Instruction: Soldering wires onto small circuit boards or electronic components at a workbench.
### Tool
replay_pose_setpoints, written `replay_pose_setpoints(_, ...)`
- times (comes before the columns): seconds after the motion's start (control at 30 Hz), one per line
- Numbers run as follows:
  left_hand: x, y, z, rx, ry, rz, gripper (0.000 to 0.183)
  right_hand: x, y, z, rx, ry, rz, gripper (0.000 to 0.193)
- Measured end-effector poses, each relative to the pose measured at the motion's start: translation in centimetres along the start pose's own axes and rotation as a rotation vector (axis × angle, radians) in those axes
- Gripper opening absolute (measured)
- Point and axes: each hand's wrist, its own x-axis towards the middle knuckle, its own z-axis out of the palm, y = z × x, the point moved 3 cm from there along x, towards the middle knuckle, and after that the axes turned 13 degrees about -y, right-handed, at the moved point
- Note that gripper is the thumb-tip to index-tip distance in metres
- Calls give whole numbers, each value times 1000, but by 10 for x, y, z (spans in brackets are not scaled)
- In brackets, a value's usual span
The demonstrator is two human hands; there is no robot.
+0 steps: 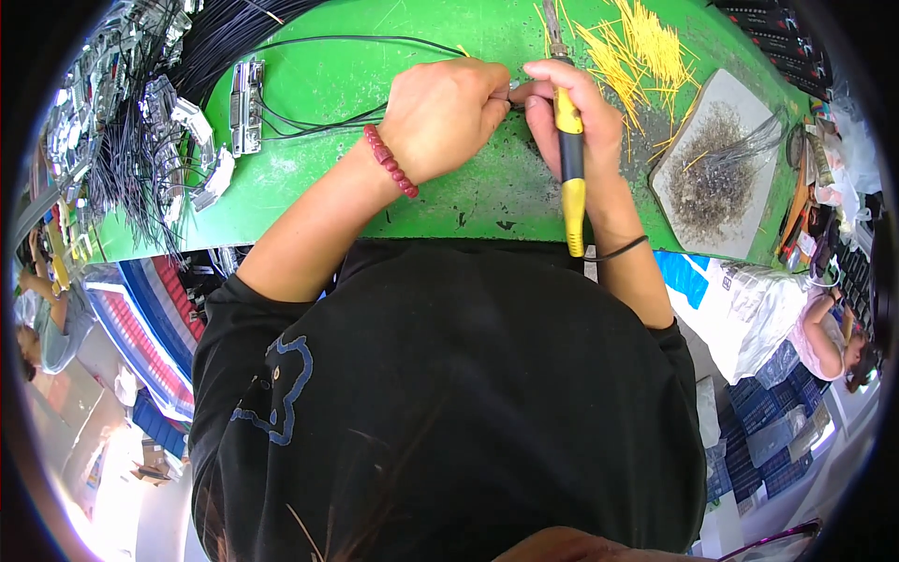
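My right hand (599,122) grips a soldering iron (570,140) with a yellow and black handle, its metal end pointing to the far side. Close beside it, my left hand (445,117) is closed in a pinch, and the fingertips of both hands nearly meet. Thin black wires (323,128) run from a silver metal connector piece (247,106) on the left to my left hand, which appears to hold their ends. The pinched ends themselves are hidden by my fingers. A red bead bracelet (387,161) circles my left wrist.
Many silver connectors (159,103) with black wires crowd the left of the green table (309,201). Yellow thin sticks (646,47) lie scattered at the far right. A grey slab (688,178) with dark debris sits right. Other people are at both sides.
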Motion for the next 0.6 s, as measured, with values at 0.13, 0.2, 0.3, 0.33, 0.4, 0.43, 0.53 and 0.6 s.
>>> replay_pose_setpoints(0.13, 0, 2, 0, -17, 34, 0, 13, -17, 10, -15, 72, 111, 160, 32)
replay_pose_setpoints(0.2, 0, 3, 1, -1, 38, -13, 12, -21, 7, -24, 58, 90, 172, 30)
replay_pose_setpoints(0.3, 1, 3, 3, 47, 35, -33, 11, -31, -1, -26, 201, 34, 249, 33)
replay_pose_setpoints(0.33, 1, 3, 3, 78, 29, -40, 10, -35, -1, -28, 222, 39, 253, 38)
replay_pose_setpoints(0.4, 5, 4, 4, 97, 19, -37, 9, -41, -3, -31, 264, 91, 277, 51)
replay_pose_setpoints(0.43, 6, 4, 4, 116, 13, -35, 9, -46, 0, -34, 243, 129, 258, 51)
replay_pose_setpoints(0.53, 8, 2, 4, 116, -18, -55, 10, -53, 5, -35, 249, 265, 268, 54)
replay_pose_setpoints(0.6, 9, 4, 2, 117, -44, -85, 10, -56, 4, -37, 338, 296, 317, 42)
